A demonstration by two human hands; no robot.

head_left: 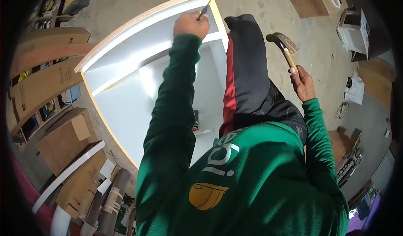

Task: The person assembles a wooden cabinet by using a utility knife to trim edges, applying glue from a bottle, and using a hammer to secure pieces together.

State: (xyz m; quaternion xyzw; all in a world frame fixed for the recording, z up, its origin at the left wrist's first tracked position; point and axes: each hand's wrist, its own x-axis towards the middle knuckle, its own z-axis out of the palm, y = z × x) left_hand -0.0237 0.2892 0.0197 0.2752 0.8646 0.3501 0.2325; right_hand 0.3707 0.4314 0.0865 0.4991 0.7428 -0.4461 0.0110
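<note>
A white cabinet carcass (121, 110) with raw wooden edges lies open in front of me. At its far right corner my left hand (192, 25) is closed around a slim black-and-yellow tool (202, 13). The tool's tip points toward the corner where the wooden front rail (145, 22) meets the side panel; its exact kind is not clear. Off to the right, away from the cabinet, my right hand (304, 85) grips a hammer (289, 54) by its wooden handle. The hammer's metal head is raised, its face blurred by motion.
My dark-trousered leg (248, 64) stands against the cabinet's right side. Inside lies a small dark object (195, 120). Cardboard boxes (44, 87) and shelves crowd the left. Wooden furniture pieces (312, 1) and a white bag (355, 89) are on the right.
</note>
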